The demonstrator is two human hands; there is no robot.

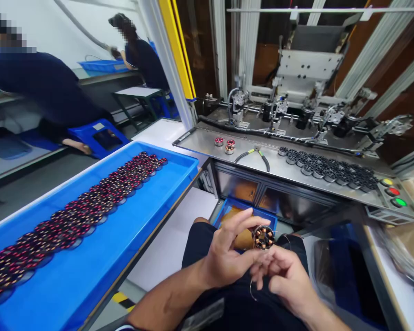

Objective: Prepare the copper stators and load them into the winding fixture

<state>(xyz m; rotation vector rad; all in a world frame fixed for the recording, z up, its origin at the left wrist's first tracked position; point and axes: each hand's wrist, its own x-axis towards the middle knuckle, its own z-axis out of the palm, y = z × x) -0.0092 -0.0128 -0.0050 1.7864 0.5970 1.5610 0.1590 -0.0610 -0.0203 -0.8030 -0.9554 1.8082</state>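
Note:
Over my lap, my left hand [229, 250] grips a round motor stator [263, 237] between thumb and fingers. The stator has a black core with copper windings, and its open face is turned up toward me. Just below and right of it is my right hand [284, 271], its fingers bent and close together at the stator's lower edge. Thin loose wire [252, 290] hangs below the fingers, and another strand sticks out to the right of the stator. What my right fingertips hold is too small to make out.
A blue tray [134, 230] of wound stators stands left. On the metal ledge [207, 143] lie a few wound stators [229, 149], green-black pliers [257, 151] and black cores [327, 168], with buttons [393, 191] at right. Behind is a machine [307, 105]. Two people sit at far left.

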